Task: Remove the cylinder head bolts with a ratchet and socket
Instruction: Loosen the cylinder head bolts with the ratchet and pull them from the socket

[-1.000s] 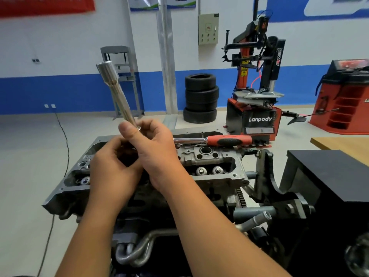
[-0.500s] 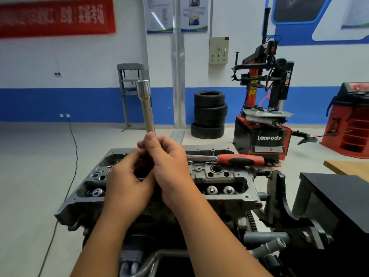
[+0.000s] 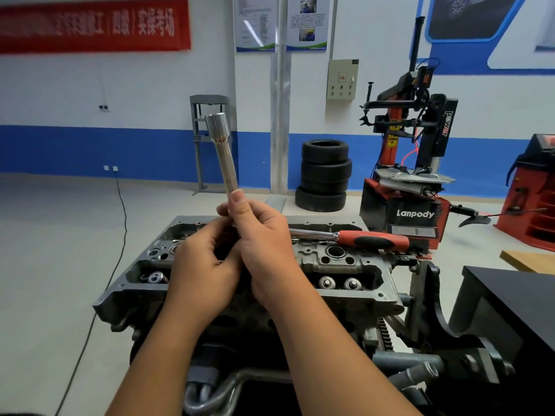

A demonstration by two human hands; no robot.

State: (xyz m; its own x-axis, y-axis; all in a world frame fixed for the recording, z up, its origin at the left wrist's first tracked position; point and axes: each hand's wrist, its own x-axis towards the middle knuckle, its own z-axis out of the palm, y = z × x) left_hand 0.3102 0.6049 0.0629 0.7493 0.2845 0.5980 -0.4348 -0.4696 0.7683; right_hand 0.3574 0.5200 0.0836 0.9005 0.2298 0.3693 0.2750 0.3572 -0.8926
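My right hand (image 3: 264, 244) grips a long chrome socket extension (image 3: 223, 154) that points upward, its socket end at the top, over the middle of the cylinder head (image 3: 339, 265). My left hand (image 3: 201, 268) curls around the lower end of the same tool, which is hidden between my palms. The ratchet, with its red and black handle (image 3: 372, 240), lies across the top of the head to the right of my hands. Valve springs show in the head's open cavities.
The engine sits on a stand (image 3: 435, 319) with a black cabinet (image 3: 510, 298) at the right. Behind are a stack of tyres (image 3: 324, 175), a Lanpody tyre changer (image 3: 411, 187), a red machine (image 3: 534, 202) and open grey floor at the left.
The extension has swung from leaning left to almost upright. Both hands stay together on its lower end. The camera has tilted up a little.
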